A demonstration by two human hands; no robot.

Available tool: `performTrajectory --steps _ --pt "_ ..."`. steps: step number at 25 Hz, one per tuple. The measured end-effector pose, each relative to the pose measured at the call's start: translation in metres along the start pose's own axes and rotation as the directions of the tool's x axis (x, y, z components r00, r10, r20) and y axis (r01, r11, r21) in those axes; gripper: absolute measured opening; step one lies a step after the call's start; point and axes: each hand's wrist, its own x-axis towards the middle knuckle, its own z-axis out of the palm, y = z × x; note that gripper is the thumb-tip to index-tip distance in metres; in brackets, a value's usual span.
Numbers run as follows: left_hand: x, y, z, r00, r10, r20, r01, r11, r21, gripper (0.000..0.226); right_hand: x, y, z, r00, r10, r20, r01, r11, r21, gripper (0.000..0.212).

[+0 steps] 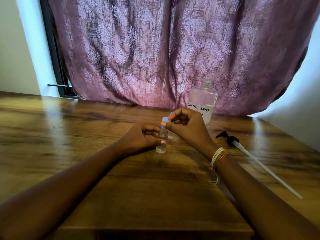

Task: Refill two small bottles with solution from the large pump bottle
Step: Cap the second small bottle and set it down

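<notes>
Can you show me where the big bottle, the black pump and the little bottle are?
big bottle (pixel 204 99): head view, on its clear body above the label.
black pump (pixel 228 138): head view, on its black head, lying on the table.
little bottle (pixel 161 148): head view, on its clear lower body.

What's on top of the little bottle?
A blue cap sits on the little bottle, pinched by the right hand. The left hand holds the bottle. The neck under the cap is hidden.

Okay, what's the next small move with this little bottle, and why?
Probably twist the blue cap tight. The right hand pinches it atop the small bottle, which the left hand holds upright and looks filled with clear liquid.
</notes>
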Motion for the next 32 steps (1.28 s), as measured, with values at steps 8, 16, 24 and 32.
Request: performTrajectory --steps 8,16,24,32 --pt "0.001 -0.002 0.001 0.999 -0.034 -0.014 0.035 0.999 0.042 0.021 0.001 0.000 -0.003 0.982 -0.052 0.182 0.078 0.987 -0.141 0.023" --pt "-0.001 0.004 0.003 0.999 0.040 -0.009 -0.038 0.985 0.167 0.020 -0.006 -0.002 0.012 0.984 0.019 0.178 0.009 0.988 -0.154 0.045" --pt "0.000 0.001 0.003 0.999 0.043 -0.023 -0.038 0.977 0.211 0.016 -0.004 0.000 0.007 0.975 0.098 0.199 -0.097 0.995 -0.016 0.049" --pt "0.000 0.004 0.005 0.999 0.028 -0.016 -0.024 0.978 0.209 0.013 -0.002 0.001 0.002 0.972 0.120 0.202 -0.122 0.993 -0.003 0.053"
